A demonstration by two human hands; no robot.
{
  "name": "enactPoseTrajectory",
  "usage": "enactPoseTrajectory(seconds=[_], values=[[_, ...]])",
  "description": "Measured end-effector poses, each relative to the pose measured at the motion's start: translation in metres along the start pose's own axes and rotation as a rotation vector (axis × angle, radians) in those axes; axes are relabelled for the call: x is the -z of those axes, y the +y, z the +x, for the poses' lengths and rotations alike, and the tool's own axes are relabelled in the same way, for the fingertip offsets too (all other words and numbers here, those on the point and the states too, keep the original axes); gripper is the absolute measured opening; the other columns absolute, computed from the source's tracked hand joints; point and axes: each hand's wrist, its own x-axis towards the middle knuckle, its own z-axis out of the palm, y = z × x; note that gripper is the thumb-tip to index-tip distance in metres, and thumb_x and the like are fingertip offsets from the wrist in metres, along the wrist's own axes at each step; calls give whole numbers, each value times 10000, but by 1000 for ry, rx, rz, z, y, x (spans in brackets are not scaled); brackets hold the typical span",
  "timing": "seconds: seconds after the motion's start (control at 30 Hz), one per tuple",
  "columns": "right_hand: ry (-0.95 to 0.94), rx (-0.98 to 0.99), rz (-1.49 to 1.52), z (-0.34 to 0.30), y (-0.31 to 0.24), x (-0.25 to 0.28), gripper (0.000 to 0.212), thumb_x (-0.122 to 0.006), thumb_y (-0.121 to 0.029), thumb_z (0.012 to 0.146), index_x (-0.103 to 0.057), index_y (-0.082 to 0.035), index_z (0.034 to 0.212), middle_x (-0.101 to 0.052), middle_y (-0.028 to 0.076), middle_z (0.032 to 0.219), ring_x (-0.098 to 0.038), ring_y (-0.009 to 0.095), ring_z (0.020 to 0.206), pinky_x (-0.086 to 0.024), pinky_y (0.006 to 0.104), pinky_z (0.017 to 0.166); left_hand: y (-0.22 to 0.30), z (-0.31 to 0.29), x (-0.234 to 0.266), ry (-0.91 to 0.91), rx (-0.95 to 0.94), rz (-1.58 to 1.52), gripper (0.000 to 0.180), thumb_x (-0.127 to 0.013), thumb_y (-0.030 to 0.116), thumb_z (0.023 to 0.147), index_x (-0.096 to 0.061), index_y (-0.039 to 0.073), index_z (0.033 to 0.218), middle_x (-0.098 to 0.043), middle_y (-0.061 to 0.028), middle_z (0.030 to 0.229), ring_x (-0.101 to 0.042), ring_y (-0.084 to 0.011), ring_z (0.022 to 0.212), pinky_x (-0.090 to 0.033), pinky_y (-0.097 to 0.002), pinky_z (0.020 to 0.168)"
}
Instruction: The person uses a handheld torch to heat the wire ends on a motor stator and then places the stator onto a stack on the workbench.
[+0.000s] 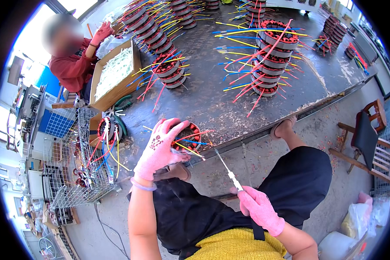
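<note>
My left hand [158, 145], in a pink glove, is wrapped round a motor stator [194, 130] at the near edge of the table. Red, blue and yellow wires [190, 149] stick out of the stator toward the right. My right hand [260, 209], also gloved in pink, grips a slim tool with a white handle and a thin metal shaft [225, 162]. The shaft's tip points up and left, close to the wire ends; whether it touches them I cannot tell. The tool's exact kind is not clear.
Stacks of wired stators [273, 65] stand on the dark table [199, 95]. At left are a cardboard box of white strips [115, 71], pliers [122, 104], another stator [108, 130] and a wire basket [80, 173]. A person [76, 65] sits beyond the box. A chair [365, 136] stands right.
</note>
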Motion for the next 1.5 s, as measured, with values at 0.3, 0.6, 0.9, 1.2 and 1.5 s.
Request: enactPoseTrajectory(seconds=[0.3,0.6,0.9,1.2,1.5], values=[[8,2,76,0,2,-1,329,-523,-237,1036,-639,-6,1239,-522,-24,606,-433,33,520,-331,217,487,-7,-6,-1,57,-58,-8,936,-893,277,571,-513,81,1404,-533,-166,1379,-471,-368,1318,-322,-490,1154],[90,156,-40,-3,5,-1,299,-508,-291,1047,-557,-94,827,-426,-68,605,-338,41,526,-244,239,498,-7,-5,2,30,-35,5,962,-870,331,611,-459,109,1452,-513,-140,1396,-481,-350,1305,-286,-492,1183],[107,163,-65,-9,-1,-1,350,-497,-297,1052,-569,-93,776,-436,-62,594,-311,29,486,-204,232,460,-7,-6,-8,103,5,66,1009,-866,370,585,-444,110,1464,-532,-158,1347,-486,-394,1272,-314,-499,1162],[115,127,24,-11,-5,0,288,-509,-282,1048,-578,-13,1124,-571,-1,685,-367,16,487,-259,188,451,-13,-7,-9,117,-54,41,1056,-854,401,625,-378,77,1510,-492,-193,1431,-449,-350,1358,-270,-504,1191],[98,8,73,-18,-11,-1,380,-523,-278,1053,-575,-9,1318,-528,-37,680,-371,15,568,-272,191,513,-1,-3,0,154,141,-50,977,-897,401,557,-540,2,1374,-605,-177,1136,-603,-358,1064,-479,-412,945]])
